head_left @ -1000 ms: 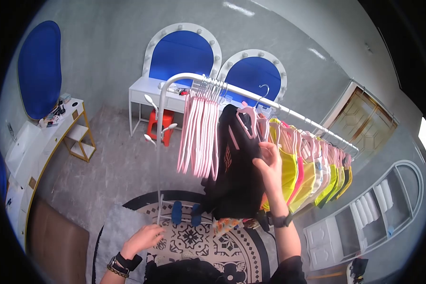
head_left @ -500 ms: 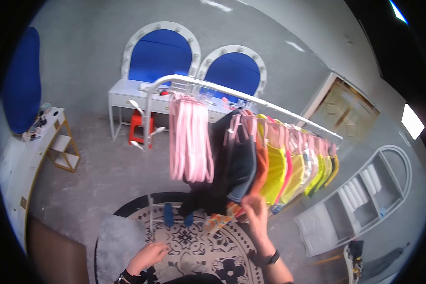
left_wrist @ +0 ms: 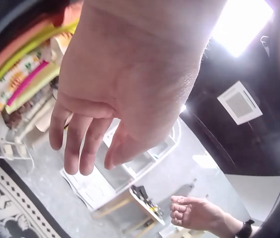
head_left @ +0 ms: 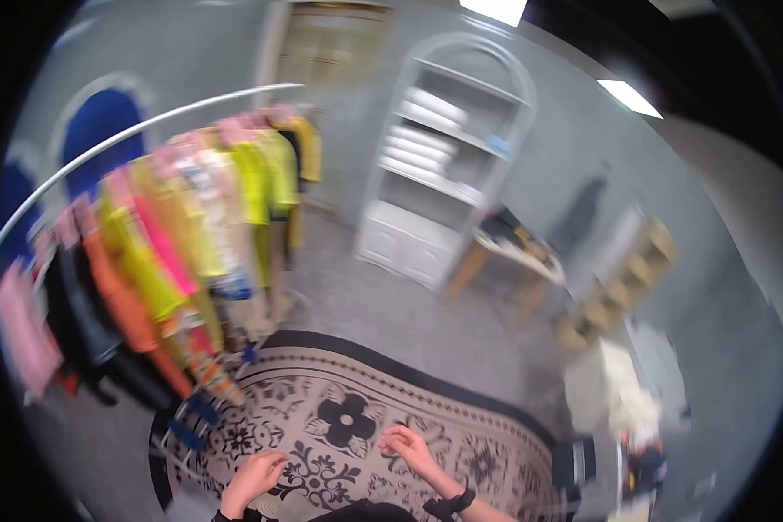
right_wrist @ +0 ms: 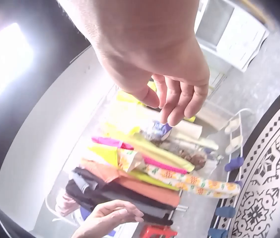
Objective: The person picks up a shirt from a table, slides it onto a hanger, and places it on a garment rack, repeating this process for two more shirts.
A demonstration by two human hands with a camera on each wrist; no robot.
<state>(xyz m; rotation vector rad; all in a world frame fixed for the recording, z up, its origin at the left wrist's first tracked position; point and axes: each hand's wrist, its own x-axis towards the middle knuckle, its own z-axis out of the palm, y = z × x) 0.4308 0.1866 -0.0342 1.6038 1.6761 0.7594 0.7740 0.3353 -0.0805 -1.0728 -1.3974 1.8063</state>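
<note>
My left hand (head_left: 257, 478) hangs low in front of my body, its fingers loosely bent around nothing. Level with it, my right hand (head_left: 411, 450) is held over the patterned rug (head_left: 322, 409), likewise with loose fingers and nothing in them. To the left stands the clothes rack (head_left: 148, 124), whose white rail bears bright garments. Among these are a black garment (head_left: 96, 296), an orange garment (head_left: 122, 300) and a yellow-green top (head_left: 254, 187). Pink hangers (head_left: 26, 326) bunch at the rail's near end. Both hands are apart from the rack.
A white arched shelf (head_left: 444, 165) with rolled white towels stands by the far wall, right of a door (head_left: 335, 61). Beside it are a small table (head_left: 518, 252) with dark items and a wooden cubby shelf (head_left: 622, 283). Blue slippers (head_left: 202, 407) sit on the rack's base.
My right hand has let go of the black garment and dropped to waist height. My view has swung right, so the rack now appears at the left.
</note>
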